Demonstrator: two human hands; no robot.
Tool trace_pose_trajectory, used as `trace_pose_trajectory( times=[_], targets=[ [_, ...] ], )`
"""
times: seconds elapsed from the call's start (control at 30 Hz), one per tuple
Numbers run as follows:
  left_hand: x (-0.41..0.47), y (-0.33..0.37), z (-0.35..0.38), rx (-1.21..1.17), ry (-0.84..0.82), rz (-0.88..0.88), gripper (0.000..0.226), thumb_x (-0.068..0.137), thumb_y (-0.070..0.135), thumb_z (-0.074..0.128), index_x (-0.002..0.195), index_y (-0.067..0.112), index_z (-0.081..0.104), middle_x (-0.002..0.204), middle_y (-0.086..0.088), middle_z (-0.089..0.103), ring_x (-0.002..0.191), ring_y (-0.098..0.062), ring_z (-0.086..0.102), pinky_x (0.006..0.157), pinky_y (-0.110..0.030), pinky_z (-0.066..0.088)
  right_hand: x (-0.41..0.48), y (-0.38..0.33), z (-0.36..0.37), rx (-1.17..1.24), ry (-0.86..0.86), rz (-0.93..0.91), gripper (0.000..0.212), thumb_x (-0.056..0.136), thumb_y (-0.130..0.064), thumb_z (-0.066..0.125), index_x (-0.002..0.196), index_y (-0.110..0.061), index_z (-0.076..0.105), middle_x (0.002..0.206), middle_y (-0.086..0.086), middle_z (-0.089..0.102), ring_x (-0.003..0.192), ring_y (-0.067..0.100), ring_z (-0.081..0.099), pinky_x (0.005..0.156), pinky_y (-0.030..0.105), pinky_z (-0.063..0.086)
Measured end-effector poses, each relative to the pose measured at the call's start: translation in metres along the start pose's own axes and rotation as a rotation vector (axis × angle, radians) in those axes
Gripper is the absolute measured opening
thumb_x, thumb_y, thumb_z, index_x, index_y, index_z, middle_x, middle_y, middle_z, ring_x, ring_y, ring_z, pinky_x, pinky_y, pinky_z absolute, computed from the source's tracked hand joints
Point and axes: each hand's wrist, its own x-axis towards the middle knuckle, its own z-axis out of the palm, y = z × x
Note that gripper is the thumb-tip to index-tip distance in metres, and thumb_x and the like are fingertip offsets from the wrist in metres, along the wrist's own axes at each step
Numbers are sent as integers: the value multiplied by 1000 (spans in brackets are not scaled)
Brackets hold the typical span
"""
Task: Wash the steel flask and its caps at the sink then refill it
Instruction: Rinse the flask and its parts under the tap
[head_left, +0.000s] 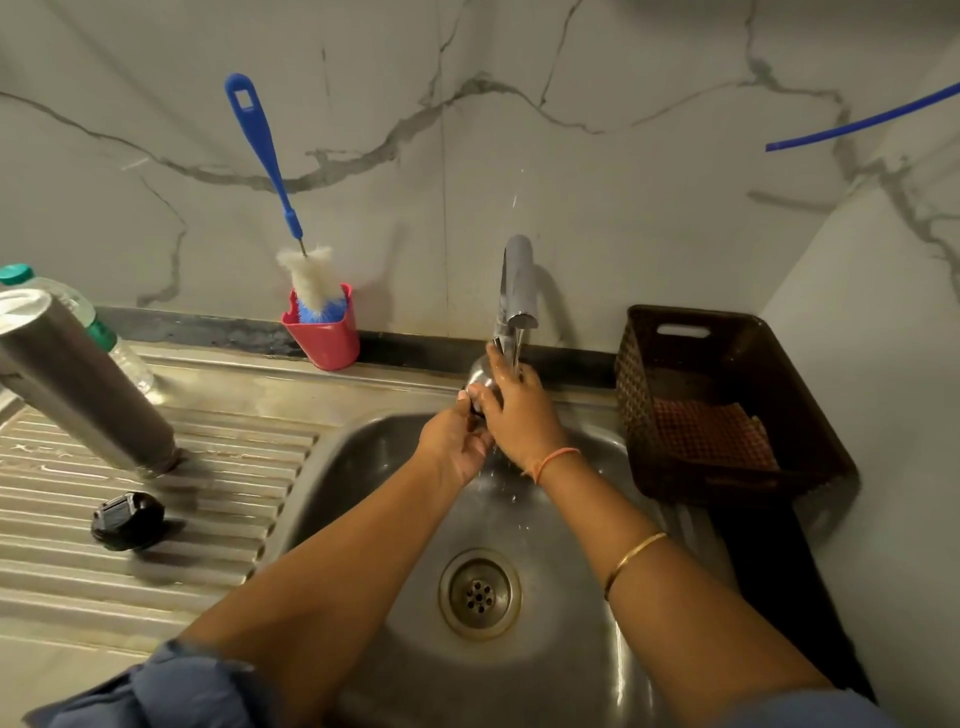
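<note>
Wall: grey-veined marble panels are filling the frame from 10 to 2 o'clock; a blue tube (862, 122) is crossing at 2 o'clock.
Sink unit (332, 447): the stainless basin is sitting at centre and 6 o'clock, with the drain (479, 593) near 6 o'clock.
Drainboard (130, 525): the ribbed steel surface is running off toward 9 o'clock, looking wet.
Basket (727, 400): a dark woven plastic basket is sitting at 3 o'clock on the black counter, holding a reddish cloth (711, 428).
Steel flask (78, 384): it is standing uncapped on the drainboard at 9 o'clock, well apart from the hands.
Plastic bottle (78, 312): clear, green-capped, just behind the flask.
Bottle brush (270, 176): blue-handled, it is leaning against the wall at 11 o'clock, bristles down in a red holder (327, 338).
Tap (517, 283): water is running at 12 o'clock.
Black cap (127, 519): it is lying on the drainboard at 8 o'clock.
Right hand (514, 410): fingers are curling over the steel cap (480, 376), gripping it under the stream.
Left hand (457, 436): it is cupping the same cap from below, fingers closed on it.
</note>
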Motion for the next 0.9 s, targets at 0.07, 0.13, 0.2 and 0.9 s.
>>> trace_pose_trajectory(
  times=[0.07, 0.13, 0.2, 0.9],
  targets=[
    [1, -1, 0, 17, -15, -14, 25, 101, 21, 43, 103, 4, 60, 95, -13, 65, 81, -19, 65, 65, -29, 59, -3, 2, 0, -220, 27, -113, 54, 100, -27, 38, 149, -31, 15, 157, 8, 10, 143, 33, 16, 115, 41, 22],
    [0, -2, 1, 15, -40, -23, 25, 101, 20, 43, 106, 3, 61, 94, -12, 65, 80, -18, 64, 67, -29, 58, -4, 4, -6, -355, 35, -245, 53, 101, -20, 37, 149, -27, 17, 158, 5, 7, 145, 31, 4, 116, 36, 4],
    [2, -3, 1, 8, -58, -18, 26, 101, 20, 43, 107, 2, 60, 95, -11, 64, 82, -17, 64, 72, -29, 57, -6, 6, -13, -306, 63, -323, 47, 100, -17, 39, 146, -21, 30, 156, 7, 19, 144, 29, 12, 114, 32, 1],
    [7, 22, -10, 300, -222, -196, 41, 87, 42, 56, 115, 12, 56, 103, -15, 56, 82, -21, 55, 71, -28, 49, 6, 9, -35, 728, -73, 436, 51, 96, -55, 25, 106, -17, 58, 99, 9, 64, 82, 24, 65, 64, 33, 56]
  ],
)
